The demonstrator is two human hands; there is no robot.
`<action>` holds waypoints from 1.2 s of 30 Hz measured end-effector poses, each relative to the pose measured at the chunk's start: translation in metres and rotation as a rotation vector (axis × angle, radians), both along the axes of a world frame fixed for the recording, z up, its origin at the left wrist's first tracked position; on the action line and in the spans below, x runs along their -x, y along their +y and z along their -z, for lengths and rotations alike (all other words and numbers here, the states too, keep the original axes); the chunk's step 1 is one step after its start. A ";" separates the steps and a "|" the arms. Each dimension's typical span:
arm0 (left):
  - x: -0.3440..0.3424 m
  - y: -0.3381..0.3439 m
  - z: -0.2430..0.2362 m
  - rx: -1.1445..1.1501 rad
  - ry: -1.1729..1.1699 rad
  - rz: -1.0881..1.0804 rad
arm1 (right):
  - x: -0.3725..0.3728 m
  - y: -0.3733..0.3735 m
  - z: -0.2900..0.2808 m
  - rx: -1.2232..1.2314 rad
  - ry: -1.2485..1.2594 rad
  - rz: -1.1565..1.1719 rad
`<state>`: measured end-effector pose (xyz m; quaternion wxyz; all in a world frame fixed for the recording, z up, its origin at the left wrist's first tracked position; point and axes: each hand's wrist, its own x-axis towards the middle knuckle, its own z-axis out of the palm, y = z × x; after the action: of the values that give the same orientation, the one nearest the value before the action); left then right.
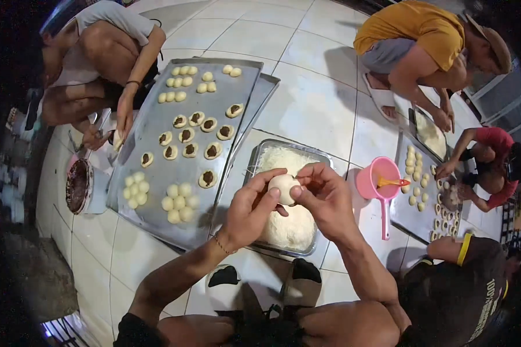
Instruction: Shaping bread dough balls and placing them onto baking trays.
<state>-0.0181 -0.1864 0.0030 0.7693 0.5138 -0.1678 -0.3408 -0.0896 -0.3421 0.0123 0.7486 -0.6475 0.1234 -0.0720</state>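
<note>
Between the fingertips of my left hand and my right hand is a smooth, pale dough ball. Both thumbs press its near side, while the fingers curl around behind it. Directly below the hands lies a metal tray holding white crumbs or shreds, heaped at its near end. To the left, a large metal sheet pan bears several flattened dough rounds topped with dark brown filling. Plain dough balls sit in clusters at its near and far ends.
Right of the crumb tray stands a pink dipper with an orange-handled brush. A tub of dark filling sits at far left. Co-workers squat around, one in yellow; another sheet pan of dough is at right.
</note>
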 end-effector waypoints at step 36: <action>-0.206 0.151 0.153 -1.419 -0.658 -0.320 | 0.007 -0.032 0.196 1.020 0.382 -0.136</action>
<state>0.1874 -0.0352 -0.1502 0.2095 0.9729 -0.0534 -0.0825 -0.0968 -0.3742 -0.1834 0.3072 -0.9363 0.1644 0.0448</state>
